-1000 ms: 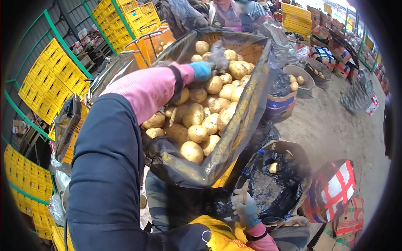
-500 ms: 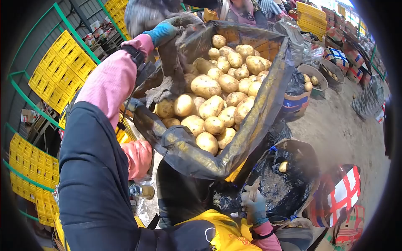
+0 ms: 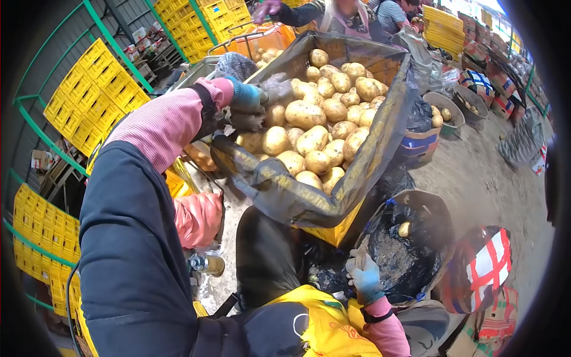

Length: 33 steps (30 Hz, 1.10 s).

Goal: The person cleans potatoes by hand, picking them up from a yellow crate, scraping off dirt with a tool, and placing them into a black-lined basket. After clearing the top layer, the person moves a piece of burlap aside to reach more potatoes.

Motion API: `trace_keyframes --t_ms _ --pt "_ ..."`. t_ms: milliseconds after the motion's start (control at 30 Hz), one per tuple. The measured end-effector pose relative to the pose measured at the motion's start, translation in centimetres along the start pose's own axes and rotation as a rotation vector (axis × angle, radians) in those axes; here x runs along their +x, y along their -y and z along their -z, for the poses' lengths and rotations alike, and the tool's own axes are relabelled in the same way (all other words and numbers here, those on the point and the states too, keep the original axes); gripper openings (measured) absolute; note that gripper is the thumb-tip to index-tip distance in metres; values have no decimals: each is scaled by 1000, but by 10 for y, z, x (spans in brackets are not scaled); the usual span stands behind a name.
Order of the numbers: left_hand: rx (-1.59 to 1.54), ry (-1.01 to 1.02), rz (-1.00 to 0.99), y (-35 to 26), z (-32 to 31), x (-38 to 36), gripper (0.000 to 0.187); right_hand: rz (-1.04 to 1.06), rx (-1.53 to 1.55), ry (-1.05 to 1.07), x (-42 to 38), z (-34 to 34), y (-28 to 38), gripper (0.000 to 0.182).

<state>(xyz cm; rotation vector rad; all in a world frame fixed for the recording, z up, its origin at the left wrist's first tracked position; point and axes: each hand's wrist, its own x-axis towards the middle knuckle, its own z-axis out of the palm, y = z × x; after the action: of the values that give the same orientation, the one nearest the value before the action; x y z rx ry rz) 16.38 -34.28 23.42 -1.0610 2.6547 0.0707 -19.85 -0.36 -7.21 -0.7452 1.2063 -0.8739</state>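
Observation:
My left hand (image 3: pixel 270 92), in a blue and grey glove, reaches over the left side of a lined yellow crate (image 3: pixel 336 229) with its fingers stretched toward the potatoes (image 3: pixel 312 140). Bunched dark grey cloth (image 3: pixel 247 120) lies just below that wrist. Pale potatoes are heaped inside the crate's dark translucent liner (image 3: pixel 297 202). Low at centre right, my right hand (image 3: pixel 364 276), gloved too, is curled closed beside a black-lined basket (image 3: pixel 437 220); what it holds is too small to make out. One small potato (image 3: pixel 404 229) rests in that basket.
A co-worker (image 3: pixel 342 18) is behind the crate, an arm stretched left. Another person (image 3: pixel 392 15) bends farther back. Yellow crates (image 3: pixel 89 89) stand at the left, a pink sack (image 3: pixel 199 219) below. At right are potato baskets (image 3: pixel 455 113) and a red-and-white checked bag (image 3: pixel 485 268).
My left hand has moved down and right to the potatoes, and the raised cloth has dropped. The liner's near corner sits higher, baring more yellow crate. My right hand has barely moved.

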Motion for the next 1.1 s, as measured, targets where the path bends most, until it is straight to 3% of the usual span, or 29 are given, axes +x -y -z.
trace_keyframes --t_ms 33,100,167,233,300,333,400,433,500,600,667,733,767,867,967,1000,1067,1100 --pt "-43 -270 -380 5 -5 0 30 -13 -23 -3 -3 0 -1 44" --pt "-143 -327 -367 -20 21 -2 30 -22 -37 1 -5 -3 -3 45" --pt "-297 -244 87 -54 47 15 29 -21 -32 14 -8 -2 -8 46" --pt "-478 -397 146 -52 35 59 29 -8 -33 25 -9 -2 -13 47" --pt "-292 -398 17 -37 2 110 29 -9 -67 2 -8 -4 -9 46" --pt "-23 -371 -108 -47 -10 124 29 12 -78 -11 -11 -4 -8 41" --pt "167 -186 127 -108 -12 120 31 224 -255 -61 8 12 -42 37" --pt "134 -140 41 -105 -12 122 31 138 -312 -80 5 11 -35 37" --pt "62 -43 -112 -91 -12 114 30 162 -315 -84 0 9 -34 37" --pt "-123 111 -77 -85 23 119 35 151 -277 -87 8 14 -45 40" --pt "-411 -227 -40 -47 29 158 32 98 -248 -70 10 17 -49 42" --pt "-1175 -618 -33 -49 34 195 39 85 -224 -60 10 15 -47 42" --pt "-1339 -566 -458 -39 37 221 41 98 -243 -61 11 14 -45 41" --pt "-711 -469 48 -45 30 278 41 69 -241 -49 11 10 -26 40" --pt "18 -386 232 -66 -5 312 47 170 -253 -76 17 7 -16 39" --pt "61 -374 106 -63 -5 308 46 139 -188 -52 16 8 -10 39" --pt "49 -155 354 -59 9 303 42 146 -211 -71 16 7 -6 38" --pt "50 -180 297 -53 8 288 41 151 -211 -66 16 6 -5 38"
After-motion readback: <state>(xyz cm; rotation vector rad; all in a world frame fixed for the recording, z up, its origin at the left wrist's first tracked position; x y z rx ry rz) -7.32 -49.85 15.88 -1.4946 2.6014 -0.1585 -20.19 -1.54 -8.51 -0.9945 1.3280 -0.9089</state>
